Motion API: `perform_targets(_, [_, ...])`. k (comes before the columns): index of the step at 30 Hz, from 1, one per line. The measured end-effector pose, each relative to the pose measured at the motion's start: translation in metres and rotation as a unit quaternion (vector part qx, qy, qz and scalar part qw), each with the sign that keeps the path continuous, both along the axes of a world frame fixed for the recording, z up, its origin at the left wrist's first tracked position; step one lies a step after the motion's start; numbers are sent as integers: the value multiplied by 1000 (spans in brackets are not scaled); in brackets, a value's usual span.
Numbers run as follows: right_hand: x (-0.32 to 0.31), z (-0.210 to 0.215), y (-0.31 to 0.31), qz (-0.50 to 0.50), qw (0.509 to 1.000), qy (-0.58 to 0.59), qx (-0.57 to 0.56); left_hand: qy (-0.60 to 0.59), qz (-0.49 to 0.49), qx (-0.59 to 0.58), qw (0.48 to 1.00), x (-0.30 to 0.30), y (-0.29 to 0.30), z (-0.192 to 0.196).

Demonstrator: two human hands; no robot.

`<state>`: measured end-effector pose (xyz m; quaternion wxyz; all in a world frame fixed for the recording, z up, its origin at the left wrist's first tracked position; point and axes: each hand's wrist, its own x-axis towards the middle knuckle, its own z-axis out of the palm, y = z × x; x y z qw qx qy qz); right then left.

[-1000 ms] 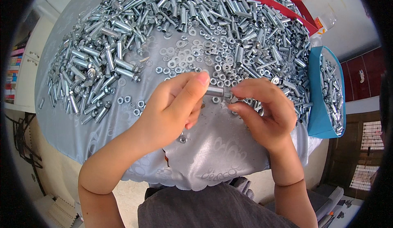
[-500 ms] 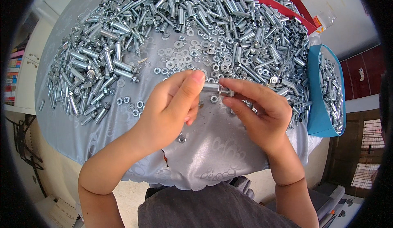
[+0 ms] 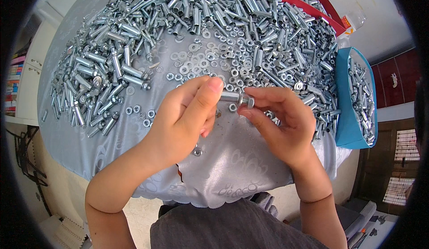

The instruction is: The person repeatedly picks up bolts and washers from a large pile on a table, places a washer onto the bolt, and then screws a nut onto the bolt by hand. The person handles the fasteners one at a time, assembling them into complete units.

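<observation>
At the far left stood a pale cabinet [image 3: 35, 72], and next to it came a bench [image 3: 120, 153] under a shiny grey cloth with a pattern of rings. On its left side lay a heap of bolts [image 3: 116, 64], many of them sleeved and tipped with nuts, pointing every which way. A few loose nuts [image 3: 129, 111] sat just to the right of that heap.

The left hand [image 3: 181, 117] came next, its fingers closed around one end of a sleeved bolt [image 3: 230, 97], thumb laid along the top. This bolt was held up over the middle of the bench, nearly level, its nut end [image 3: 246, 101] facing right. (A dark slit [image 3: 179, 173] showed in the cloth below the left wrist.) Beyond the hands, flat washers [image 3: 193, 62] were scattered across the cloth.

The right hand [image 3: 288, 124] was at the nut end, thumb and first finger set narrowly apart around it; whether they pressed on the metal I could not tell. Behind it spread a mound of metal tubes [image 3: 259, 57] and more small parts. Farther right were a red box [image 3: 337, 24] and a blue box [image 3: 346, 103], both holding metal pieces.
</observation>
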<state>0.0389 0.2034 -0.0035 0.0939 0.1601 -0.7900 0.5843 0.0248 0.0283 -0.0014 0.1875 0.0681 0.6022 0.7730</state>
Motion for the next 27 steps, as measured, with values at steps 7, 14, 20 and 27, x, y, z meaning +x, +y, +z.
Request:
perform_targets(7, [-7,10,15,57,995,60,56,-8,-21,27,999,-1,0,2])
perform_targets(14, [-6,6,19,59,990,57,117,17,-18,-7,1000,1,1,0])
perform_targets(20, [-5,0,2,37,996,16,-77,-12,-26,27,999,0,-1,0])
perform_targets(27, [-7,8,12,45,996,62,43,21,-19,-17,999,0,1,0])
